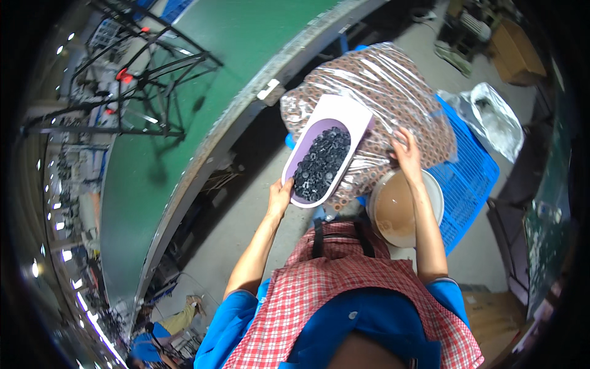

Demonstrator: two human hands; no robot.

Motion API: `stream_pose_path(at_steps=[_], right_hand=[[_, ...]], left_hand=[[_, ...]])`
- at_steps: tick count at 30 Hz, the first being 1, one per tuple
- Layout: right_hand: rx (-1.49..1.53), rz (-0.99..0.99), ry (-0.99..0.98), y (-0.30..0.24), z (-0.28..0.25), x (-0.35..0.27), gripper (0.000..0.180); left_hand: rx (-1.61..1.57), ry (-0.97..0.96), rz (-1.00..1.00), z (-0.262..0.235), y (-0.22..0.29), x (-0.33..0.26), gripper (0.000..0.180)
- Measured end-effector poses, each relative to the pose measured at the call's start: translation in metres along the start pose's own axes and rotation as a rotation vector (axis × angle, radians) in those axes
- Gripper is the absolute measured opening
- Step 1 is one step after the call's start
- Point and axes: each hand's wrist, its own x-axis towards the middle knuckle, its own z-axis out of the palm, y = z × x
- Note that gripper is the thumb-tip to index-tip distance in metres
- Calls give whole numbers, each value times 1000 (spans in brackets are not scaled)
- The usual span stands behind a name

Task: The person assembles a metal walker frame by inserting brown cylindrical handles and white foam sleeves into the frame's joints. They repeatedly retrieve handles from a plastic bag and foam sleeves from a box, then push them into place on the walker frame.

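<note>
An oblong lilac tub with a white rim (289,161) is in front of me, tilted a little, its far end showing a flat white part. Many small black plastic pieces (321,165) fill much of it. My left hand (281,195) grips the tub's near left rim, thumb over the edge. To the right of the tub, my right hand (407,155) has its fingers apart and slightly bent, with nothing seen in them. Below that hand lies a large clear plastic-wrapped bundle (393,80) of brown ring-like pieces; whether the fingers touch it I cannot tell.
A round white bucket (437,203) with brown contents stands under my right forearm. Beside it is a blue plastic grid crate (470,184). A green-topped workbench (246,43) with a black metal frame (157,80) curves along the left. A cardboard box (515,54) and a silvery bag (496,120) lie far right.
</note>
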Motion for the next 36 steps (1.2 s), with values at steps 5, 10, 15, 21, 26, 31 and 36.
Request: stream_pose_path(at_steps=[5,10,15,21,26,31,36], right_hand=[[-9,161,-45,39,-29,2,27],[-63,271,-75,55,-33,-29,24],[-173,322,-89,47,-16,-55,25],[-225,308,-121,49,36,-57,23],[-317,296,-267,47,88,-32,23],[-573,156,-314,37,136,12,20],[-817,-53,-215,-9,179,68,33]], left_hand=[[-163,275,114,-109,15,6,26],[-161,377,164,-252,23,49,27],[37,302,146,-384,-4,118,27],[1,404,5,-477,-82,49,35],[-194,717,-342,-550,-141,-46,37],[-702,855,-225,-626,-193,3,51],[-734,789,-163,-661,-190,115,46]])
